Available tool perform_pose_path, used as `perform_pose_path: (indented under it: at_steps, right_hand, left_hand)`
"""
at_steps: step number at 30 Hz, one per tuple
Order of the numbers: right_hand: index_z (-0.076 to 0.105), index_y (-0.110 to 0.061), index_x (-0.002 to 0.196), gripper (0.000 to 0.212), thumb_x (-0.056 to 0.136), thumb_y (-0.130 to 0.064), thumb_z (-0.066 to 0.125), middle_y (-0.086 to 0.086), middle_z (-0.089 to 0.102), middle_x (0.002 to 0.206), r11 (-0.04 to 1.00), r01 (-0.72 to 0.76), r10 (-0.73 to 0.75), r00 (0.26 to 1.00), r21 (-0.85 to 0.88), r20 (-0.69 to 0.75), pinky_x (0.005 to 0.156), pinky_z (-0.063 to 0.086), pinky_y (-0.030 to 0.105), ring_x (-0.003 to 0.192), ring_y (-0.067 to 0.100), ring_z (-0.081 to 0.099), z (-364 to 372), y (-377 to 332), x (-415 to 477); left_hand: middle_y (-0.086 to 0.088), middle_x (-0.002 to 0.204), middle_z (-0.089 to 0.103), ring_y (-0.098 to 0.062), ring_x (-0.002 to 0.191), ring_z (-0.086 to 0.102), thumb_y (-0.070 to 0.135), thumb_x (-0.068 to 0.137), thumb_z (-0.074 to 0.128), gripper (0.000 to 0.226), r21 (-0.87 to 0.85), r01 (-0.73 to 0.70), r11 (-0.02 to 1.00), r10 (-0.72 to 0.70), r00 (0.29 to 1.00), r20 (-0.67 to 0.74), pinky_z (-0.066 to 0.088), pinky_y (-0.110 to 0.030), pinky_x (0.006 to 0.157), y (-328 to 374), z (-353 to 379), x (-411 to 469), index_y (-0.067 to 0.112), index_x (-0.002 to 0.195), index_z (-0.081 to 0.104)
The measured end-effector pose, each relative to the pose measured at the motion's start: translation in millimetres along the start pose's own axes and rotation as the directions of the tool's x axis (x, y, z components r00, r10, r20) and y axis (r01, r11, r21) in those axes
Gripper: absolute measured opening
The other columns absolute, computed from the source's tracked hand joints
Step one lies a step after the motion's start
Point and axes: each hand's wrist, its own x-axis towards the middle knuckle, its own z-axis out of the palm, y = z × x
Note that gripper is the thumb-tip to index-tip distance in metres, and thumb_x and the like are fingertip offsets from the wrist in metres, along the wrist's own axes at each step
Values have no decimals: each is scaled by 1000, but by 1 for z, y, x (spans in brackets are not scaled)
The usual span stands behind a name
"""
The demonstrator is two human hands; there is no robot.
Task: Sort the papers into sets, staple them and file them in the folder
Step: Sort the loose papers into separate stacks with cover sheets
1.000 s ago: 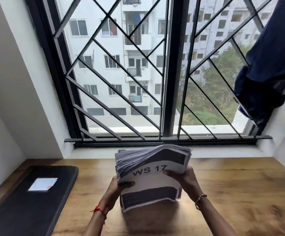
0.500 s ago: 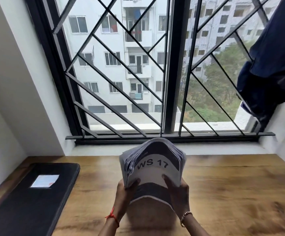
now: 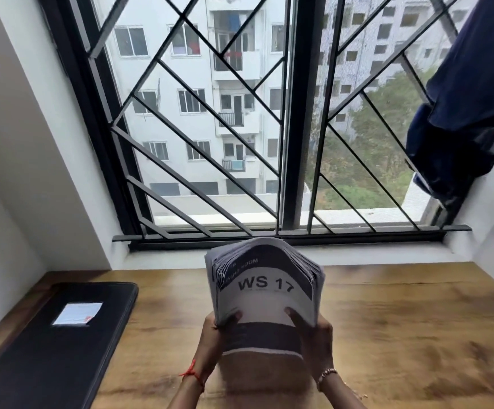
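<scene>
A thick stack of papers (image 3: pixel 265 287) stands upright over the middle of the wooden desk (image 3: pixel 402 335), held between both hands. Its top edge bows away towards the window, so the sheets fan apart there. The front sheet reads "WS 17" between dark bands. The left hand (image 3: pixel 211 335) grips the stack's left edge, thumb on the front sheet. The right hand (image 3: pixel 313 335) grips the right edge the same way (whether the stack's lower edge touches the desk cannot be told). A red thread (image 3: pixel 192 374) circles the left wrist and a beaded bracelet (image 3: pixel 325 374) the right. Well apart to the left, a black folder (image 3: pixel 48 364) lies flat and closed on the desk, with a white label (image 3: pixel 77 313) on its cover. A dark blue cloth (image 3: pixel 461 128) hangs at the window's right side.
</scene>
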Motion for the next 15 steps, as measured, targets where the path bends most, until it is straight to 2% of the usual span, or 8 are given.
perform_pose_path:
  at_steps: [3, 5, 8, 11, 13, 15]
  right_hand:
    - [48, -21, 60, 31, 72, -16, 76, -12, 43, 47, 1000, 16, -17, 1000, -3, -16, 40, 28, 11, 41, 2, 40, 0, -2, -3]
    - [53, -17, 63, 26, 73, -14, 77, -9, 48, 47, 999, -32, 32, 999, 13, 18, 40, 28, 13, 44, 4, 38, 0, 4, -5]
    - [61, -9, 73, 14, 77, -12, 74, -2, 59, 59, 994, -97, 92, 991, 48, 97, 41, 34, 13, 55, 13, 49, -5, 2, -1]
    - [63, -4, 81, 11, 78, -9, 72, 1, 62, 69, 989, -117, 104, 986, 96, 128, 45, 41, 12, 63, 15, 55, -8, -7, 5]
    - [64, -2, 82, 12, 78, -11, 72, 4, 64, 73, 993, -106, 96, 985, 59, 142, 48, 43, 15, 68, 19, 57, -7, -11, 7]
    - [65, -4, 80, 11, 76, -12, 73, 6, 65, 76, 992, -125, 121, 980, 19, 158, 55, 46, 20, 72, 20, 59, -6, -13, 12]
  left_hand:
    - [-23, 80, 70, -37, 72, 68, 5, 88, 60, 20, -16, -10, 1000, 9, 1000, -4, 56, -50, 69, 0, 0, -3, 3, 108, 58]
    - [-27, 84, 69, -41, 76, 68, 6, 87, 61, 21, -20, 20, 1000, -21, 1000, -10, 57, -52, 70, -3, 0, -6, 4, 108, 57]
    - [-28, 85, 69, -41, 77, 68, 5, 88, 59, 21, -8, 40, 999, -40, 999, 22, 57, -51, 71, -3, -2, -3, 2, 108, 58]
    - [-20, 82, 71, -34, 75, 69, 4, 87, 60, 14, 21, 31, 999, -31, 999, 43, 58, -43, 68, 3, -4, -3, 4, 100, 64]
    - [-11, 88, 72, -28, 84, 68, 5, 85, 63, 12, 81, -27, 996, 24, 999, 45, 57, -39, 74, 7, -6, 0, 10, 95, 67]
    - [-9, 95, 71, -27, 93, 66, 6, 84, 64, 13, 123, -35, 992, 27, 998, 59, 54, -41, 84, 11, -10, 3, 13, 94, 68]
